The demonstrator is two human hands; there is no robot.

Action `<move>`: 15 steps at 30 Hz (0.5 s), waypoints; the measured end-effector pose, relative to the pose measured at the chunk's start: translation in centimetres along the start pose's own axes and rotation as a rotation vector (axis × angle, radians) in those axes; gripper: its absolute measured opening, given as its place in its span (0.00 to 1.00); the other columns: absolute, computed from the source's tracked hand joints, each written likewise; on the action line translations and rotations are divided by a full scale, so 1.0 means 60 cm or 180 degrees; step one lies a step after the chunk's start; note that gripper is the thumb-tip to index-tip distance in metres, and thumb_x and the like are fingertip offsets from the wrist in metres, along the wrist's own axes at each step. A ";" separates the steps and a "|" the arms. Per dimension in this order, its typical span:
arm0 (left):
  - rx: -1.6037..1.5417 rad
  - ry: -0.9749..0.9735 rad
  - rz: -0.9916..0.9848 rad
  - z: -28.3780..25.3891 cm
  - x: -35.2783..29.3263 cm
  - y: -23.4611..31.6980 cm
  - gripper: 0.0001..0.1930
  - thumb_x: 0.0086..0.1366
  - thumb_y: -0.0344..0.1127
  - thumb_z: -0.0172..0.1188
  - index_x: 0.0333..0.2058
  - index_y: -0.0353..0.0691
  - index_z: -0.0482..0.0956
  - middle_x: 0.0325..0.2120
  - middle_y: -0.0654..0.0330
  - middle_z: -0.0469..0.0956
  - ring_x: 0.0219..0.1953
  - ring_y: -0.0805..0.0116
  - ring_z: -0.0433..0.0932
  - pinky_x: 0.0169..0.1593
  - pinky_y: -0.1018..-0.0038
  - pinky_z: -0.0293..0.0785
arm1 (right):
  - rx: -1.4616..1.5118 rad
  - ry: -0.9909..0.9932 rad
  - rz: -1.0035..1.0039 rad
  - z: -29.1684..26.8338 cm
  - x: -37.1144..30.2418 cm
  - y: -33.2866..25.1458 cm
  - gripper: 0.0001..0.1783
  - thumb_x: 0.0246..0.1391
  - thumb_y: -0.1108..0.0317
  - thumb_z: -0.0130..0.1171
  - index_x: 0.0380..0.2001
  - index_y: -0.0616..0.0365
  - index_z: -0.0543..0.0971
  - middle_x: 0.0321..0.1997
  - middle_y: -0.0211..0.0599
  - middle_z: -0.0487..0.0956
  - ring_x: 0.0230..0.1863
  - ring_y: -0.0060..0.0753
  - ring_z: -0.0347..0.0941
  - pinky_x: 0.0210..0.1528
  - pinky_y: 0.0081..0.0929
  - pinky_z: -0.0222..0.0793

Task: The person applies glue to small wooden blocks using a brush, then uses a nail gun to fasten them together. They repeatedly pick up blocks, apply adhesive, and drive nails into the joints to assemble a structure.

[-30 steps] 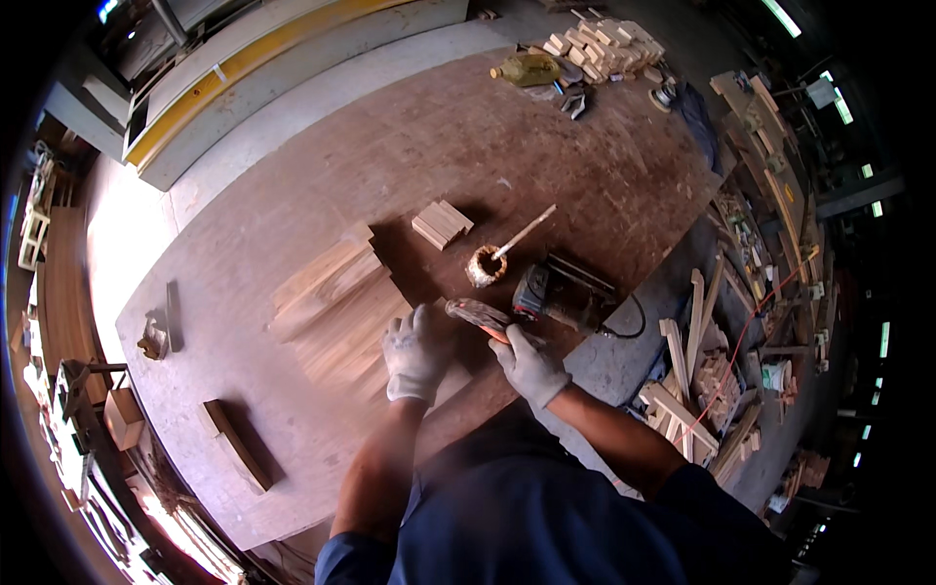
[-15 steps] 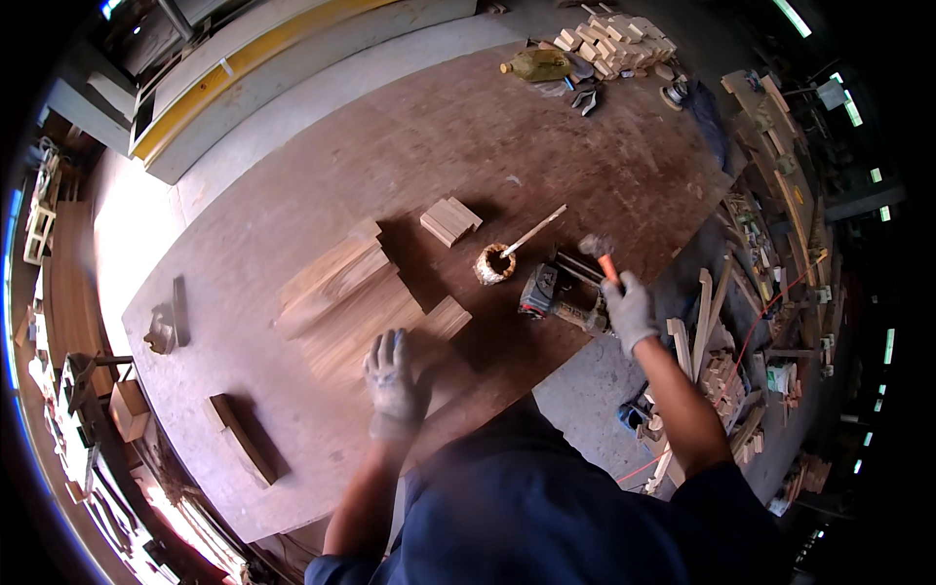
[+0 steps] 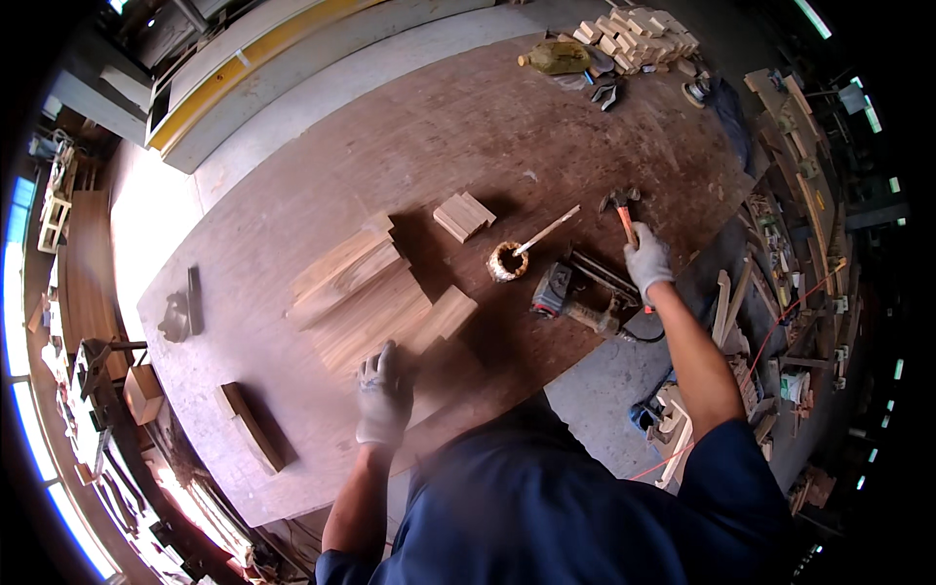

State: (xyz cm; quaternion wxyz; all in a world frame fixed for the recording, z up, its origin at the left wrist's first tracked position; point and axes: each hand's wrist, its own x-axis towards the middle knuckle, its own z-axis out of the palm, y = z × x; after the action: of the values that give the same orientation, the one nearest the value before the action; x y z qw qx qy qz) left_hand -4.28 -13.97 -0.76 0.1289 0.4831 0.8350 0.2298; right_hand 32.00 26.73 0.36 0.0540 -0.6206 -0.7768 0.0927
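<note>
My right hand (image 3: 648, 261), in a pale work glove, is closed around the orange handle of a claw hammer (image 3: 624, 216), raised at the right side of the table with its dark head pointing away from me. Beside it a nail gun (image 3: 556, 290) lies on the tabletop. My left hand (image 3: 385, 398), also gloved, is at the near edge of a group of wooden boards (image 3: 375, 307) laid side by side. Its fingers are apart and slightly bent; whether they touch the wood I cannot tell. A glue-crusted pot (image 3: 506, 263) with a stick (image 3: 549, 229) leaning in it stands beyond.
A small stack of wood blocks (image 3: 463, 215) sits behind the boards. Loose wood pieces (image 3: 251, 429) lie at the left of the brown table (image 3: 419, 136). At the far end are a yellowish bottle (image 3: 554, 58) and piled blocks (image 3: 639, 39). A red cord (image 3: 770, 331) runs at the right.
My right hand has carried the hammer away from the nail gun, farther right and forward. My left hand has drawn back a little toward me. The whole view has shifted slightly.
</note>
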 end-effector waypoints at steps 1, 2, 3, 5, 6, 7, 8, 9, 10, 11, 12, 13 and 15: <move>-0.0011 0.0010 0.0065 -0.005 0.003 0.005 0.28 0.66 0.42 0.72 0.61 0.36 0.79 0.45 0.50 0.85 0.49 0.50 0.82 0.51 0.58 0.77 | 0.0383 0.0195 -0.0196 -0.003 -0.032 -0.025 0.24 0.59 0.63 0.66 0.59 0.52 0.78 0.53 0.53 0.84 0.52 0.62 0.81 0.56 0.51 0.78; -0.0776 -0.0265 -0.0200 -0.016 0.005 0.012 0.24 0.69 0.42 0.70 0.59 0.35 0.80 0.40 0.52 0.84 0.44 0.55 0.82 0.47 0.60 0.78 | 0.0762 0.0428 -0.0679 -0.010 -0.057 -0.062 0.22 0.60 0.63 0.66 0.57 0.55 0.80 0.52 0.52 0.85 0.52 0.59 0.82 0.57 0.47 0.78; -0.1539 -0.0541 -0.0466 -0.029 0.004 0.021 0.21 0.71 0.41 0.68 0.56 0.34 0.81 0.36 0.53 0.84 0.38 0.59 0.82 0.43 0.63 0.78 | 0.1332 -0.0186 -0.0419 -0.023 -0.096 -0.096 0.19 0.60 0.63 0.68 0.53 0.59 0.82 0.51 0.49 0.86 0.53 0.50 0.83 0.59 0.41 0.78; -0.2771 -0.0892 -0.0764 -0.024 0.006 0.036 0.19 0.80 0.46 0.58 0.47 0.33 0.84 0.26 0.61 0.82 0.26 0.73 0.77 0.30 0.72 0.75 | 0.2722 -0.0783 -0.0814 0.009 -0.161 -0.119 0.13 0.62 0.66 0.68 0.47 0.59 0.84 0.46 0.43 0.87 0.47 0.33 0.84 0.53 0.35 0.80; -0.3335 -0.1362 -0.1313 -0.030 0.003 0.040 0.21 0.81 0.48 0.55 0.47 0.33 0.84 0.28 0.60 0.83 0.27 0.72 0.79 0.30 0.72 0.76 | 0.2837 -0.1040 -0.1065 0.014 -0.193 -0.150 0.12 0.60 0.68 0.70 0.46 0.58 0.85 0.42 0.40 0.87 0.44 0.31 0.84 0.47 0.31 0.80; -0.3892 -0.1871 -0.1861 -0.039 0.001 0.047 0.23 0.82 0.51 0.52 0.46 0.33 0.84 0.30 0.59 0.85 0.28 0.71 0.81 0.30 0.72 0.77 | 0.3101 -0.1489 -0.0887 0.017 -0.223 -0.179 0.17 0.58 0.65 0.74 0.47 0.60 0.84 0.44 0.39 0.87 0.44 0.31 0.84 0.48 0.30 0.80; -0.3985 -0.2215 -0.1929 -0.044 0.002 0.055 0.28 0.82 0.57 0.48 0.49 0.35 0.83 0.32 0.54 0.86 0.27 0.68 0.83 0.30 0.71 0.79 | 0.3331 -0.1921 -0.0659 0.020 -0.253 -0.209 0.22 0.57 0.62 0.77 0.49 0.62 0.82 0.45 0.37 0.87 0.44 0.30 0.84 0.49 0.30 0.81; -0.4149 -0.2267 -0.1882 -0.049 0.000 0.066 0.31 0.80 0.61 0.49 0.49 0.33 0.82 0.32 0.53 0.86 0.27 0.67 0.83 0.29 0.70 0.79 | 0.3764 -0.2357 -0.0175 0.032 -0.276 -0.230 0.29 0.56 0.59 0.79 0.53 0.66 0.80 0.49 0.38 0.86 0.46 0.30 0.84 0.52 0.31 0.81; -0.4300 -0.2333 -0.1835 -0.051 -0.002 0.079 0.34 0.78 0.65 0.49 0.49 0.32 0.81 0.32 0.51 0.86 0.26 0.65 0.84 0.29 0.70 0.80 | 0.5355 -0.2961 0.0510 0.031 -0.289 -0.252 0.34 0.58 0.58 0.78 0.58 0.70 0.76 0.51 0.39 0.85 0.47 0.30 0.84 0.54 0.30 0.81; -0.4446 -0.2402 -0.1803 -0.055 -0.005 0.089 0.38 0.76 0.69 0.50 0.49 0.31 0.80 0.32 0.50 0.86 0.26 0.63 0.84 0.28 0.69 0.81 | 0.4803 -0.2796 0.0265 0.046 -0.298 -0.269 0.29 0.61 0.58 0.75 0.56 0.67 0.79 0.50 0.38 0.85 0.47 0.29 0.83 0.53 0.28 0.81; -0.4473 -0.2559 -0.1619 -0.058 -0.004 0.095 0.41 0.76 0.70 0.49 0.56 0.29 0.78 0.34 0.47 0.86 0.26 0.62 0.85 0.30 0.69 0.81 | 0.4466 -0.2649 0.0044 0.050 -0.299 -0.272 0.26 0.63 0.59 0.74 0.55 0.67 0.81 0.49 0.37 0.86 0.46 0.28 0.83 0.52 0.27 0.81; -0.4667 -0.2683 -0.1589 -0.053 -0.007 0.092 0.41 0.76 0.70 0.49 0.58 0.28 0.76 0.34 0.47 0.86 0.26 0.61 0.85 0.30 0.69 0.81 | 0.4119 -0.2527 -0.0192 0.034 -0.296 -0.286 0.23 0.64 0.59 0.72 0.54 0.66 0.82 0.48 0.36 0.86 0.46 0.27 0.82 0.51 0.26 0.81; -0.5063 -0.2911 -0.1511 -0.036 -0.019 0.076 0.43 0.76 0.69 0.49 0.63 0.27 0.74 0.35 0.46 0.86 0.27 0.61 0.85 0.31 0.70 0.81 | 0.4388 -0.2645 0.0034 0.000 -0.300 -0.311 0.20 0.65 0.61 0.71 0.52 0.65 0.84 0.46 0.35 0.86 0.45 0.26 0.82 0.51 0.27 0.81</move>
State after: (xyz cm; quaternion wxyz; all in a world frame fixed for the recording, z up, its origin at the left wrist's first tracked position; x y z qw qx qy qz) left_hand -1.22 -13.58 3.42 0.7784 0.1144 0.3784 0.4877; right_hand 18.24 5.22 4.88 0.1310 -0.3661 -0.4984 0.7749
